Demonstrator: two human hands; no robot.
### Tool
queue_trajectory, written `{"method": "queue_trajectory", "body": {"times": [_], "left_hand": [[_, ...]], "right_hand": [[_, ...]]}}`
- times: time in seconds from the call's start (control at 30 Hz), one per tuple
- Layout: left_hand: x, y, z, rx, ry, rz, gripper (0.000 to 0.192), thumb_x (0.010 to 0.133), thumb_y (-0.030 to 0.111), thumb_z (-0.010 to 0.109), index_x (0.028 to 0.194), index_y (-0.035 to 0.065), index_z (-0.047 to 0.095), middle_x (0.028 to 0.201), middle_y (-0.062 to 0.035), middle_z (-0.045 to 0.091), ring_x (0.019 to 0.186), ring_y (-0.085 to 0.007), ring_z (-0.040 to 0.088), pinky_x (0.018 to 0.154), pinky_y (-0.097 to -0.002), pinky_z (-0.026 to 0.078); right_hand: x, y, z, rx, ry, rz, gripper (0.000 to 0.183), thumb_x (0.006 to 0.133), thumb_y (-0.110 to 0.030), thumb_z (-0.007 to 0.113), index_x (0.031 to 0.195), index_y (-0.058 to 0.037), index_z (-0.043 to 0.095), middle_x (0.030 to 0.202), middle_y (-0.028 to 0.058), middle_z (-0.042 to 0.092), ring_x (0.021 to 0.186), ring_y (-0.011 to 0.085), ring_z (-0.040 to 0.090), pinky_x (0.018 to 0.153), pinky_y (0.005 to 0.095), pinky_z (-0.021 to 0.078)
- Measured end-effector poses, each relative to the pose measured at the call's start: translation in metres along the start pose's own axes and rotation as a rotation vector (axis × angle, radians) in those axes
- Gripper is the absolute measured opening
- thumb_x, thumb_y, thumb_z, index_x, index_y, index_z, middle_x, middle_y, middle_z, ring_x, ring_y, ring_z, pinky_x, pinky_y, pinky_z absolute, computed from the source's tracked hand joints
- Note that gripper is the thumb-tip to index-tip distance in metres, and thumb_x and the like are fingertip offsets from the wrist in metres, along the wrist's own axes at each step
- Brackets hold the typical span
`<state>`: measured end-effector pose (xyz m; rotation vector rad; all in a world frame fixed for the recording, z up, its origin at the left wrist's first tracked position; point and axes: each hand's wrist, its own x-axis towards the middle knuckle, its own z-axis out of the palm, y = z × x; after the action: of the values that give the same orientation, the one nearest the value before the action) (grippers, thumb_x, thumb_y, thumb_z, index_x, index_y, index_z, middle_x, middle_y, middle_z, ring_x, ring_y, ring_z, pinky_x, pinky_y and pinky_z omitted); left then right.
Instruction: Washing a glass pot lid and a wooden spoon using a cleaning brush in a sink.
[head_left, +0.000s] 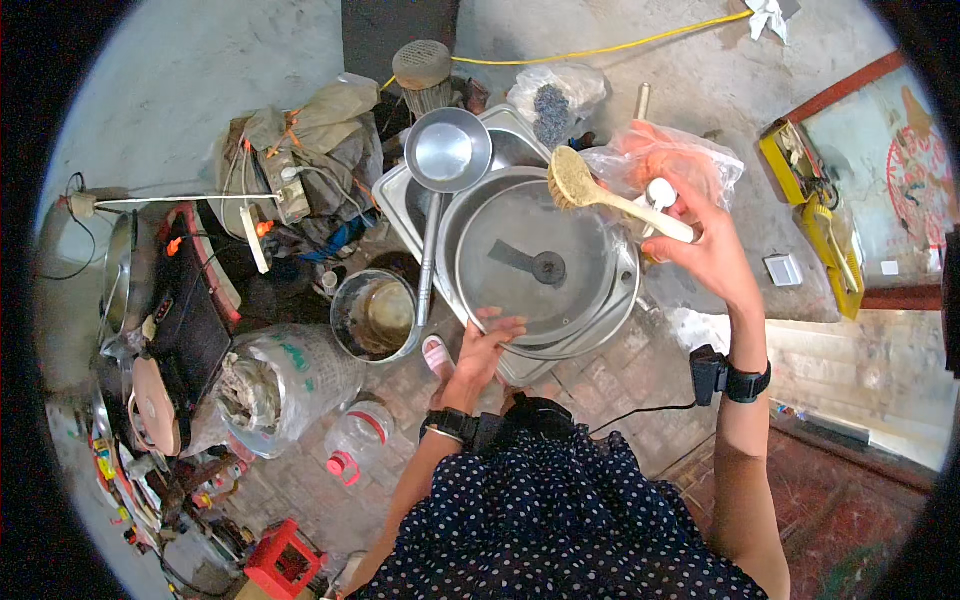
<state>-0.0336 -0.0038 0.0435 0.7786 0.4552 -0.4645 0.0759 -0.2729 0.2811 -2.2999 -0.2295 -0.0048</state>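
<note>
My right hand (701, 244) is closed around the pale handle of a round-headed scrub brush (574, 178), held over the right rim of a large metal basin (472, 300). The brush's bristles face left and down. Below the brush, a strainer (549, 268) shows at the bottom of the basin. My left hand (491, 341) holds the basin's near-left rim. The basin stands on a stainless steel sink (405, 225). A long-handled metal ladle (448, 150) lies across the sink's left side. A white bottle cap (661, 193) is beside my right fingers; what it belongs to is partly hidden.
A metal pot (375, 315) stands left of the sink. Beyond lie a bag with steel wool (551, 112) and a plastic bag with orange contents (652, 154). A yellow tray (832, 262) is at right. A clear plastic jug (360, 435) is on the brick floor.
</note>
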Motion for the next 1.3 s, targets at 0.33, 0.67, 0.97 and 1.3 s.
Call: {"method": "queue_trajectory", "body": {"times": [0.33, 0.67, 0.97, 1.3], "left_hand": [[0.061, -0.011, -0.041, -0.135, -0.204, -0.037, 0.05, 0.076, -0.01, 0.056, 0.119, 0.0128, 0.044, 0.113, -0.0202, 0.058, 0.099, -0.0277, 0.059, 0.086, -0.0358, 0.047], [0.062, 0.036, -0.023, 0.164, -0.082, 0.172, 0.045, 0.078, -0.004, 0.054, 0.12, 0.0056, 0.041, 0.108, -0.0199, 0.061, 0.098, -0.0292, 0.06, 0.09, -0.0362, 0.045], [0.056, 0.107, 0.004, 0.494, -0.048, 0.184, 0.044, 0.078, -0.007, 0.054, 0.119, 0.0012, 0.041, 0.099, -0.0178, 0.063, 0.095, -0.0238, 0.06, 0.086, -0.0327, 0.046], [0.073, 0.097, -0.037, 0.394, -0.003, 0.307, 0.041, 0.08, -0.008, 0.053, 0.119, 0.0009, 0.041, 0.104, -0.017, 0.061, 0.096, -0.0264, 0.06, 0.084, -0.0357, 0.05]], "right_hand": [[0.011, -0.01, -0.002, -0.051, -0.091, 0.104, 0.07, 0.063, -0.015, 0.082, 0.126, -0.0068, 0.053, 0.079, 0.0004, 0.055, 0.074, 0.0099, 0.051, 0.069, 0.0248, 0.0448], [0.015, -0.01, 0.008, 0.044, -0.048, 0.175, 0.074, 0.06, -0.011, 0.082, 0.127, -0.0076, 0.052, 0.078, -0.0013, 0.051, 0.072, 0.0079, 0.053, 0.062, 0.0219, 0.0458], [0.014, -0.014, 0.008, -0.034, -0.012, 0.136, 0.065, 0.06, -0.01, 0.08, 0.121, -0.0059, 0.056, 0.08, 0.0019, 0.058, 0.075, 0.0109, 0.052, 0.07, 0.0259, 0.0451], [0.011, -0.019, 0.016, -0.053, 0.019, 0.042, 0.066, 0.064, -0.02, 0.081, 0.123, -0.0064, 0.055, 0.094, 0.0052, 0.063, 0.082, 0.0125, 0.054, 0.076, 0.0281, 0.0459]]}}
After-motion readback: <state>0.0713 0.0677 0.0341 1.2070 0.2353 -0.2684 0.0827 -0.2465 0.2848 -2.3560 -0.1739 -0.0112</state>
